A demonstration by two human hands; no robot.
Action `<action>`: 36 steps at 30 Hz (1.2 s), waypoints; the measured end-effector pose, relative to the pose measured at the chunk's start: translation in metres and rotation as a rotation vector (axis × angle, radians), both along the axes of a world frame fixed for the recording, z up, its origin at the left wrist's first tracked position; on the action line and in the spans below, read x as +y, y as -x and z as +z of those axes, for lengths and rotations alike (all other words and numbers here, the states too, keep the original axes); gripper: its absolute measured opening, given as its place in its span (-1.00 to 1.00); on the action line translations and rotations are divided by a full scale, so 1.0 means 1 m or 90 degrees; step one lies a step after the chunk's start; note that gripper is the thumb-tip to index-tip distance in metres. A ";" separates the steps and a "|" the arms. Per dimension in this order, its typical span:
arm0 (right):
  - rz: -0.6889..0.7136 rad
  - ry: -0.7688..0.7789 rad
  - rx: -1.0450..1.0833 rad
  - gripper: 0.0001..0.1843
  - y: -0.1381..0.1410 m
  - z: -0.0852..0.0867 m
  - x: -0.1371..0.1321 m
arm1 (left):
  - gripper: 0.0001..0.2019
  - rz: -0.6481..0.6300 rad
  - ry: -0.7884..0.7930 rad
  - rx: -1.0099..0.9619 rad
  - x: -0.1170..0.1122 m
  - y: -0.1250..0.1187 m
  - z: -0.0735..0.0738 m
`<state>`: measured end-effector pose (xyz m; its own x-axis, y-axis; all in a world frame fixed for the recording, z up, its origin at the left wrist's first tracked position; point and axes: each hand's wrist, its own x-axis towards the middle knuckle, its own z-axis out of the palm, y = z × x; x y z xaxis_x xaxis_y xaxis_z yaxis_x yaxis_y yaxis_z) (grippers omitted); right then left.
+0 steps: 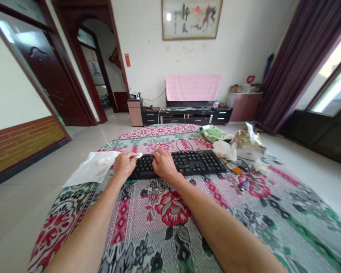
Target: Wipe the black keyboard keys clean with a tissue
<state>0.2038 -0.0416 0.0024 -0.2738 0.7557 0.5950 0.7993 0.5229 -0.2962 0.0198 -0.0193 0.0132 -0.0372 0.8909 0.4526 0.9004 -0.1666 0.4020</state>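
A black computer keyboard [197,163] lies across the patterned tablecloth [147,235]. My left hand [125,165] is at its left end, fingers pinched on a small piece of white tissue [138,155] that pokes out past the fingertips over the top row of keys. My right hand [164,163] rests on the left-middle part of the keyboard, with its fingers bent toward the far edge and the thumb lower down over the keys. Its palm covers some of the keys. Left of my left hand, a white sheet [88,170] carries a crumpled white wad [103,161].
Right of the keyboard are crumpled tissue [224,149], a tissue box [250,149], a green cloth or bag [214,132] and a small purple-and-metal item [242,186]. A thin black cable [184,140] loops behind it. A low TV cabinet [187,115] stands along the wall.
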 end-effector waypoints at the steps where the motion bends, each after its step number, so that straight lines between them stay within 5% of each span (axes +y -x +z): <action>1: 0.017 -0.001 0.003 -0.70 0.001 0.001 -0.002 | -0.78 -0.016 0.004 -0.025 -0.003 -0.006 0.000; 6: 0.088 0.035 0.028 -0.68 0.003 0.005 -0.016 | -0.70 -0.064 0.052 -0.199 -0.012 -0.027 -0.003; 15: 0.040 0.012 0.096 -0.74 -0.028 0.009 -0.043 | -0.65 -0.172 0.142 -0.409 -0.023 -0.074 -0.006; 26: -0.112 0.069 0.100 -0.70 -0.078 0.004 -0.042 | -0.67 -0.305 0.148 -0.255 -0.041 -0.117 0.002; 36: -0.381 0.038 0.073 -0.64 -0.192 0.022 -0.003 | -0.72 -0.308 0.080 -0.209 -0.044 -0.108 -0.004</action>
<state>0.3959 -0.0441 0.0245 0.2722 0.7918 0.5468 0.9104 -0.0280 -0.4128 0.1274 -0.0634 0.0094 0.2655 0.8878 0.3759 0.5593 -0.4594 0.6901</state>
